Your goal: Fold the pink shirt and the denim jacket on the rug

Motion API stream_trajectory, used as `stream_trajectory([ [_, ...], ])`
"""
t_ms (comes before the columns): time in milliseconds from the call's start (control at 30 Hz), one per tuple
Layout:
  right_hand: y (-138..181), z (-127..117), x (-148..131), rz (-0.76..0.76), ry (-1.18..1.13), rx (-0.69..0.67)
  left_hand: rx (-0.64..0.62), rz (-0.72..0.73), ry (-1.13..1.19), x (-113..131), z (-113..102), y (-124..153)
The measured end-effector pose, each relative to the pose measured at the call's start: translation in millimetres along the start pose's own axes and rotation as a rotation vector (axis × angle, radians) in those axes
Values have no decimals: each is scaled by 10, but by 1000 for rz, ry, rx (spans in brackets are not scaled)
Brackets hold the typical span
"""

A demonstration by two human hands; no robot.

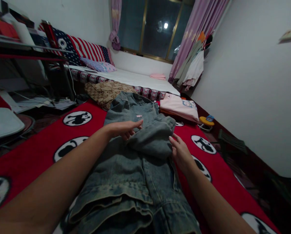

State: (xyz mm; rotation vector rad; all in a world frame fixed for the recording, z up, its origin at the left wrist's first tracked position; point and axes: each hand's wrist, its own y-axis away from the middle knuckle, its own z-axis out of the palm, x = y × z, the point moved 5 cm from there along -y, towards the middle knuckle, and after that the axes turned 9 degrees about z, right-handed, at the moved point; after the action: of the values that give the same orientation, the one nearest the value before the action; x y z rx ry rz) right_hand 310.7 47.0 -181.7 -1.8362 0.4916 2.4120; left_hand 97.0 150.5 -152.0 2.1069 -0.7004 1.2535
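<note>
A faded blue denim jacket (pixel 133 162) lies spread on a red blanket, its collar away from me and its hem toward me. One sleeve (pixel 152 138) is folded across the front. My left hand (pixel 129 129) rests over the end of this sleeve, with a finger stretched out and the others loosely bent. At the sleeve's right fold, my right hand (pixel 179 149) has its fingertips closed against the denim edge. A small light label (pixel 139 116) shows near the collar.
The red blanket (pixel 96 112) has round black-and-white figures. Beyond the jacket are a brown patterned cushion (pixel 106 91) and folded pink clothing (pixel 178 107). A cluttered desk (pixel 25 48) stands left, a yellow stool (pixel 206 122) right. Behind is a bed (pixel 135 78) under a window.
</note>
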Motion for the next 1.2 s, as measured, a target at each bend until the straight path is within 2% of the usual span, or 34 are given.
stream_trajectory([
  [100, 53, 51, -17, -88, 32, -38, 46, 166, -200, 173, 63, 20],
  [233, 113, 78, -68, -174, 41, -50, 338, 403, -442, 546, 154, 148],
  [300, 128, 35, -149, -210, 1, -23, 393, 464, -458, 712, 199, 269],
  [333, 136, 7, -200, -223, -7, -12, 360, 483, -457, 783, 229, 336],
  [400, 155, -27, -289, -206, 45, -44, 206, 495, -472, 888, 304, 474],
  [533, 229, 27, -244, 71, 436, -352, -202, 413, -610, 891, 495, 693],
  [600, 283, 40, -181, 161, 634, -470, -281, 359, -672, 859, 549, 735],
  [667, 308, 56, -166, 138, 742, -510, -176, 362, -735, 895, 538, 728],
  [733, 310, 89, -176, 61, 774, -500, 15, 421, -781, 976, 503, 704],
  [800, 287, 101, -213, -68, 793, -377, 140, 491, -791, 1013, 496, 664],
  [867, 269, 86, -271, -267, 862, -166, 124, 521, -785, 936, 525, 575],
  [933, 268, 102, -272, -436, 987, -55, -12, 472, -784, 728, 559, 443],
  [1000, 239, 139, -189, -482, 1103, -113, -164, 376, -775, 453, 548, 320],
  [1067, 190, 146, -99, -450, 1152, -195, -261, 340, -751, 225, 496, 249],
  [1200, 127, 108, -53, -442, 1099, -202, -269, 455, -663, 38, 382, 294],
])
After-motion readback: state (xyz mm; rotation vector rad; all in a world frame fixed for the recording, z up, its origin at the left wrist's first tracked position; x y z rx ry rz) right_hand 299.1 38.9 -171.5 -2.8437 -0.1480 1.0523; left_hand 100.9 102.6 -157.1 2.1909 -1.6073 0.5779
